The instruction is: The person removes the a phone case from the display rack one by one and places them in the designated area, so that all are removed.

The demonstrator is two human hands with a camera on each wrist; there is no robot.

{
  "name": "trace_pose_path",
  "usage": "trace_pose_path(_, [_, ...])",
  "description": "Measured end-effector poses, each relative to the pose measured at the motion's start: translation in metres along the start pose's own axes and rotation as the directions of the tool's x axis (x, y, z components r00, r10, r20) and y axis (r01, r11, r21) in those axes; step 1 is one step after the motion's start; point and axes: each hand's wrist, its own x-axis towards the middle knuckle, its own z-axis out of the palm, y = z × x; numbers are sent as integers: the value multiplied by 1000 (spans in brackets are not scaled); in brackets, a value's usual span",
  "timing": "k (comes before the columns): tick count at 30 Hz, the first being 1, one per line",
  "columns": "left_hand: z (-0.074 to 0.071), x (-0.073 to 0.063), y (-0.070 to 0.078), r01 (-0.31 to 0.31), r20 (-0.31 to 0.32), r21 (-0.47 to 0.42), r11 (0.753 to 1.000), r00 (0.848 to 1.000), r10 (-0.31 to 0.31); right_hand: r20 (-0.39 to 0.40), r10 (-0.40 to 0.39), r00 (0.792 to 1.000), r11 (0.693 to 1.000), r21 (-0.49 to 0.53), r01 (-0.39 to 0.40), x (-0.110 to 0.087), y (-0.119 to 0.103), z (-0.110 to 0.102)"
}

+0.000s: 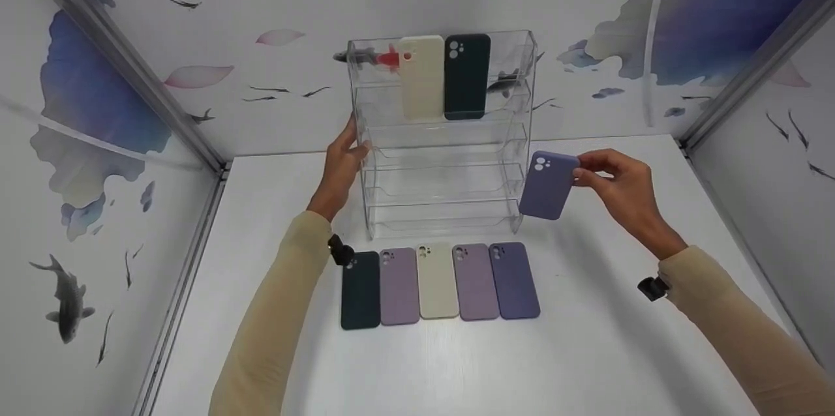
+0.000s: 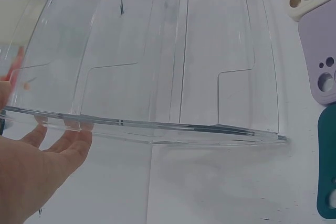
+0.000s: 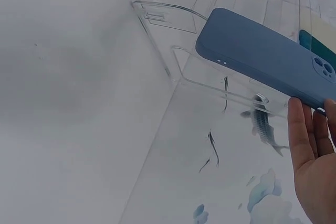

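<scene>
My right hand (image 1: 623, 191) pinches a blue-purple phone case (image 1: 548, 186) by its edge, thumb on one side and fingers on the other. The case hangs tilted beside the lower right of a clear acrylic display rack (image 1: 443, 210), overlapping its side edge in the head view. With my left hand (image 1: 340, 171) I grip the rack's left side panel; the fingertips (image 2: 79, 132) show at that panel's edge in the left wrist view. On the rack's top tier, a cream phone case (image 1: 422, 80) and a dark green phone case (image 1: 467, 77) lean side by side.
In front of the rack, a row of cases lies on the white table (image 1: 430, 370): dark green (image 1: 360, 292), light purple (image 1: 399, 289), cream (image 1: 438, 285), another light purple (image 1: 476, 285) and blue-purple (image 1: 515, 282). Printed wall panels (image 1: 287, 103) enclose the back and sides.
</scene>
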Motion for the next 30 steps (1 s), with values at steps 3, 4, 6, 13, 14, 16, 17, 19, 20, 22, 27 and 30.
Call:
trace_pose_path(3, [-1,1,-2,-3,2,-3,1000,1000,3,13,-6,1000,1000,5,6,-4,4,1])
trace_pose_path(4, [-1,1,-2,-5,4,-5,1000,1000,5,16,-6,1000,1000,8,6,-6,6,1])
trace_pose_path(6, [-2,2,-3,-5,9,-7,1000,1000,5,22,0,1000,1000,14,-1,-9,10,2])
trace_pose_path(13, [-2,1,-2,1,11,-12,1000,1000,-1,47,35,998,999,-1,-35,-20,18,3])
trace_pose_path(14, [-2,1,-2,1,10,-13,1000,1000,-1,51,41,998,999,-8,-40,-22,18,3])
trace_pose_path(16, [-1,2,-2,0,8,-13,1000,1000,0,57,51,997,999,-15,-50,-24,19,2])
trace_pose_path(17, [-1,2,-2,-1,9,-15,1000,1000,1,59,55,997,998,-21,-54,-25,19,2])
trace_pose_path(19, [-1,2,-2,-4,11,-17,1000,1000,4,63,59,996,998,-28,-57,-27,20,0])
trace_pose_path(20, [-1,2,-2,-6,11,-17,1000,1000,6,64,59,996,998,-32,-57,-28,21,0])
trace_pose_path(22, [-1,2,-2,-8,13,-18,1000,1000,8,67,58,996,998,-39,-55,-30,24,-2])
trace_pose_path(27, [-2,1,-3,-11,16,-24,1000,1000,11,83,62,995,997,-40,-59,-36,29,-6])
trace_pose_path(30, [-2,1,-3,-14,14,-15,1000,1000,14,92,70,993,997,-31,-67,-39,31,-7])
